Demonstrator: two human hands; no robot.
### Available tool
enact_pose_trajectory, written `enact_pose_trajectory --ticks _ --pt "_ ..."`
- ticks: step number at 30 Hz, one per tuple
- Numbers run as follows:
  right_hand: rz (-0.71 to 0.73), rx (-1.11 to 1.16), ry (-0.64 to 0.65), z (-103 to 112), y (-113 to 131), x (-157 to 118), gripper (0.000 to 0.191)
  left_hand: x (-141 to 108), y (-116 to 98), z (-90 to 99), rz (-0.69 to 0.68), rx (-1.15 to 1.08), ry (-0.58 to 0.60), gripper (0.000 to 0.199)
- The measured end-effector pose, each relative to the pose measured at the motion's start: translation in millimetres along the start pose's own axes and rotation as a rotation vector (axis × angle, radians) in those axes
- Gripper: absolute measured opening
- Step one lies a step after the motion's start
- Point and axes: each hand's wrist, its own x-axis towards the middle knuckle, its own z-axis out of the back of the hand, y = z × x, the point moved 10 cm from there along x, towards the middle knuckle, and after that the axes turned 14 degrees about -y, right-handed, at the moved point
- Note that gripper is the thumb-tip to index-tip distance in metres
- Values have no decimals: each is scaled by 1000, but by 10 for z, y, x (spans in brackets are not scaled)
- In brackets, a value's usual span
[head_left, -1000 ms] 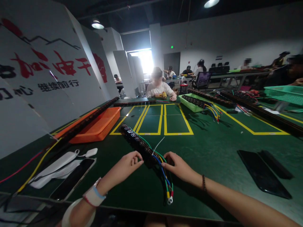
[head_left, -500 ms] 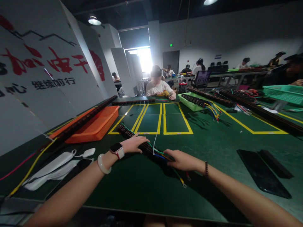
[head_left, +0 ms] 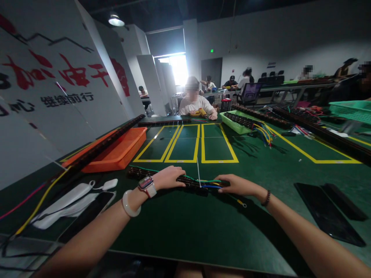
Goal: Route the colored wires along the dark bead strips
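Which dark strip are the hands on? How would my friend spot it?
Find the green table, then look just below its yellow outlines. A dark strip lies there, with coloured wires at its right end. Unlike the other dark strips, it has the wearer's left hand on it and right hand at its wires.

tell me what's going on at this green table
Someone is handling a dark bundle at the near side of the green table. Their left hand grasps its body; their right hand has hold of the coloured wires at its end. A thin white tie sticks up between the hands. Across the table sits a co-worker, a yellow object in front.
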Motion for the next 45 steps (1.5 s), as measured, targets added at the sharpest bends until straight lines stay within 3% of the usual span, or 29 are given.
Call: enact_pose_trajectory --ticks 5,9,12,18,28,36,40,45 --pt "-54 66 -58 70 -74 31 29 -135 -29 52 29 -35 -24 54" --pt "-68 -14 -146 156 -113 51 26 -205 69 86 28 -43 5 62" --pt "-59 -93 -214 215 -112 72 27 -238 166 48 72 -122 63 57" --pt "-49 -144 -255 191 -102 103 27 -215 194 35 59 -204 33 43" --pt "125 -359 -84 71 187 81 35 -174 215 -37 2 -243 31 56" --pt "88 -540 5 8 87 214 31 -172 279 -92 12 -302 31 64" --pt "136 -613 28 -12 66 289 27 -171 290 -100 27 -322 42 66" --pt "164 -554 103 -90 10 312 27 -179 291 -78 58 -325 55 67"
